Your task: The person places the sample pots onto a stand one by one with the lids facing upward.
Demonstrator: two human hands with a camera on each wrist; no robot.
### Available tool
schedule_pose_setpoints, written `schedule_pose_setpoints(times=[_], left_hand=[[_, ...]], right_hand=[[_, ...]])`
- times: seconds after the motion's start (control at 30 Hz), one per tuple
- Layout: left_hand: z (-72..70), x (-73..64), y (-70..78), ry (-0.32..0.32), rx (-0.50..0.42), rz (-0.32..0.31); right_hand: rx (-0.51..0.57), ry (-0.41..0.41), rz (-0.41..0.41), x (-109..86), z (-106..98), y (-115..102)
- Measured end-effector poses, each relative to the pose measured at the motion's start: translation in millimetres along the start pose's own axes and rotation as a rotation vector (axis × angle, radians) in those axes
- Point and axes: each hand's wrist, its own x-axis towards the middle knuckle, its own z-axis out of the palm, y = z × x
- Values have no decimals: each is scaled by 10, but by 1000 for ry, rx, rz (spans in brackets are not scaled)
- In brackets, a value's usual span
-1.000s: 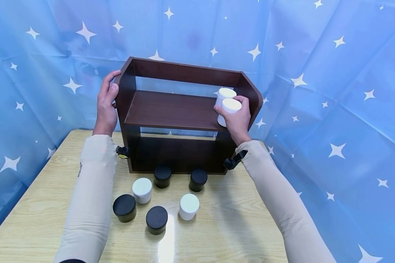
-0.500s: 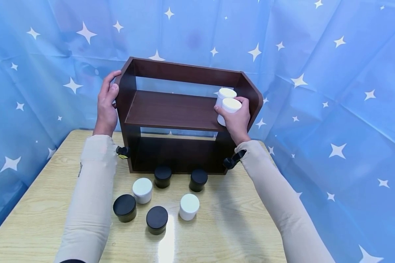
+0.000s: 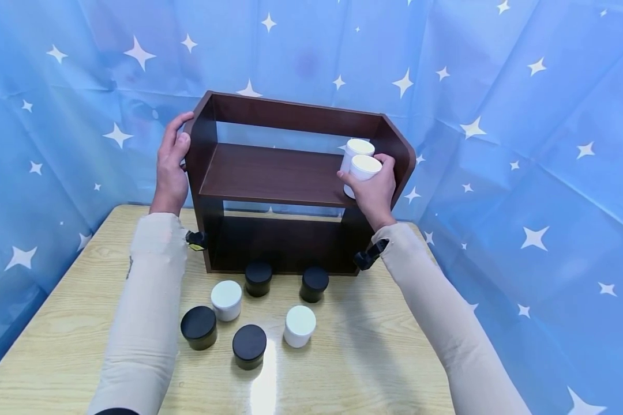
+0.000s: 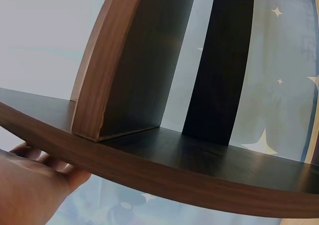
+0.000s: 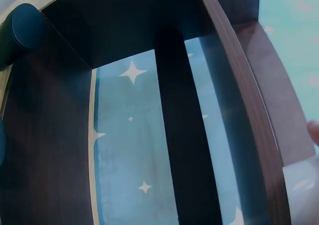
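Observation:
My right hand (image 3: 375,193) grips a white lidded jar (image 3: 366,168) at the right end of the upper board of a dark brown two-tier shelf (image 3: 275,176). Directly behind it stands another white jar (image 3: 360,147). In the right wrist view only a fingertip (image 5: 314,131) and part of the white jar (image 5: 304,192) show at the right edge. My left hand (image 3: 170,170) rests against the outside of the shelf's left side panel. From the left wrist, that hand (image 4: 37,185) lies along the panel's outer face, with no finger seen on the inner face.
On the wooden table (image 3: 368,351) before the shelf stand two white jars, one left (image 3: 226,300) and one right (image 3: 299,326). Several black jars (image 3: 249,346) stand among them, two close to the shelf's lower front edge. A blue star-patterned curtain (image 3: 311,57) hangs behind.
The whole head view has shifted slightly. Both hands, the jars and the shelf otherwise keep their places.

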Motion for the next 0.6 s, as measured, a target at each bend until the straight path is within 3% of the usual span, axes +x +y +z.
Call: schedule_pose_setpoints(times=[0.33,0.6], left_hand=[[22,-49,60,-6,33,-25],[17,-48,95,-10,25,-23]], right_hand=[[0,38,-118,0,-52,-110],[8,33,-110,53,-122,-208]])
